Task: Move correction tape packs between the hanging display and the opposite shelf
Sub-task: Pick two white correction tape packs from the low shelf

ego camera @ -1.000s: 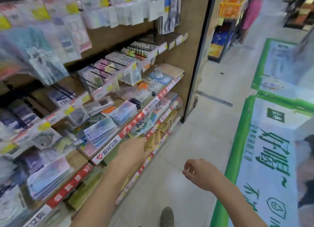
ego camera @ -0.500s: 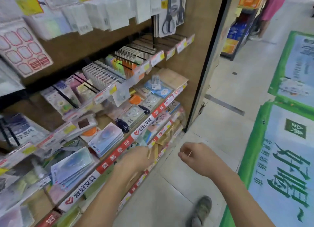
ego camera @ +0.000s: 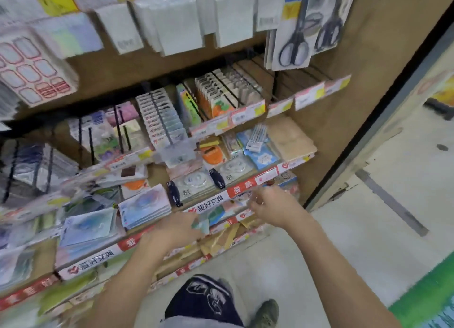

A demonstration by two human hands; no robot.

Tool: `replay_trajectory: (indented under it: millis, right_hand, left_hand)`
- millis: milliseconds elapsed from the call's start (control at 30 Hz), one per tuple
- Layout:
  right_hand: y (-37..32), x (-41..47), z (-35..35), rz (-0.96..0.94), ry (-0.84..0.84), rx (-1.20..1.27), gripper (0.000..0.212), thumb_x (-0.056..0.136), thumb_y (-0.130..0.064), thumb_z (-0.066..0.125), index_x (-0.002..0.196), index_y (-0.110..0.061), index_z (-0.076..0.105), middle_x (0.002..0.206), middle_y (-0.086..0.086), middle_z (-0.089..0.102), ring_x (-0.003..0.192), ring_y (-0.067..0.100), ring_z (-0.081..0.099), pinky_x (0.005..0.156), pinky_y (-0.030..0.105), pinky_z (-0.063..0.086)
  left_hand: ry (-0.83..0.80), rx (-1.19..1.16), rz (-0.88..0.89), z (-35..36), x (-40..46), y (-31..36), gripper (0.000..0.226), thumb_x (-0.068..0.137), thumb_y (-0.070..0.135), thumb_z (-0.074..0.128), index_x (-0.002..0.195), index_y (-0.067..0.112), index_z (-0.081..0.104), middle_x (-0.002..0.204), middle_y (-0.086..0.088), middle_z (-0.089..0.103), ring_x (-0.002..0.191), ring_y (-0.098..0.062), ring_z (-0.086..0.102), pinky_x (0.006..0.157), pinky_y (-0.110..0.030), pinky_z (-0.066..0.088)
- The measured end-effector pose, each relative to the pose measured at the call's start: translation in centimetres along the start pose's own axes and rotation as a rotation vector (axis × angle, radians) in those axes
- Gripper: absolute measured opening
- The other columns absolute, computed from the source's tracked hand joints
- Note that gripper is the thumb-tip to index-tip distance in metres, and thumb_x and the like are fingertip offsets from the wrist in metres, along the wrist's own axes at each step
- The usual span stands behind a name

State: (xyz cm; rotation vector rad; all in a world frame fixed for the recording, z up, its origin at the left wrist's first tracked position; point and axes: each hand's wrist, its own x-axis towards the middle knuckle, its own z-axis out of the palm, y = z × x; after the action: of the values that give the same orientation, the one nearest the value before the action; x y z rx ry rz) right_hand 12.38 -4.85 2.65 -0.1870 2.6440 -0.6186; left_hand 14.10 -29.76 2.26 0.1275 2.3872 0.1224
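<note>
Correction tape packs (ego camera: 196,185) lie stacked on the shelf (ego camera: 208,202), none visibly moved yet; left hand (ego camera: 177,229) pinches something greenish below, right hand (ego camera: 267,205) curled, contents unclear.

I count two hands (ego camera: 177,229), two scissors packs (ego camera: 294,33) hanging above the shelf (ego camera: 208,202), one shoe (ego camera: 266,313) below it.

Glossy clear plastic blisters over card cover the correction tape packs (ego camera: 194,189) above the red-and-white shelf strip (ego camera: 208,202). Behind it, the back panel (ego camera: 383,65) looks matt brown wood; the hooks (ego camera: 157,116) thin black metal. The floor (ego camera: 344,241) looks smooth, pale tile.
</note>
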Motion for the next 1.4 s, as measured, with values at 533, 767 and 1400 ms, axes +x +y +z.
replay_trajectory:
  millis: [533,767,1400]
  right_hand:
    - [3.4,17.9,-2.3,-0.163,-0.260,-0.123,0.019,0.097,-0.034,0.057,0.108,-0.021,0.067,0.115,0.011,0.068,0.102,0.027,0.064,0.079,0.031,0.047]
    - [2.7,22.6,-3.3,-0.328,-0.385,-0.325,0.025,0.099,-0.030,0.054,0.110,-0.014,0.068,0.115,0.012,0.068,0.108,0.029,0.062,0.075,0.030,0.043]
    - [4.1,29.1,-1.6,-0.569,-0.492,-0.484,0.069,0.093,-0.059,0.058,0.148,-0.020,0.042,0.152,0.006,0.044,0.140,0.032,0.040,0.107,0.047,0.040]
  left_hand:
    - [0.116,-0.181,-0.155,-3.1,8.5,1.7,0.041,0.102,0.043,0.048,0.129,0.012,0.052,0.126,-0.012,0.060,0.117,-0.029,0.058,0.088,-0.035,0.046]
    - [0.127,-0.375,-0.264,-2.6,8.5,5.8,0.044,0.101,0.043,0.049,0.134,0.015,0.052,0.135,-0.010,0.057,0.121,-0.030,0.055,0.096,-0.039,0.046]
    - [0.122,-0.698,-0.704,3.2,6.3,13.3,0.047,0.104,0.044,0.047,0.141,0.016,0.045,0.137,-0.007,0.056,0.123,-0.026,0.055,0.098,-0.037,0.047]
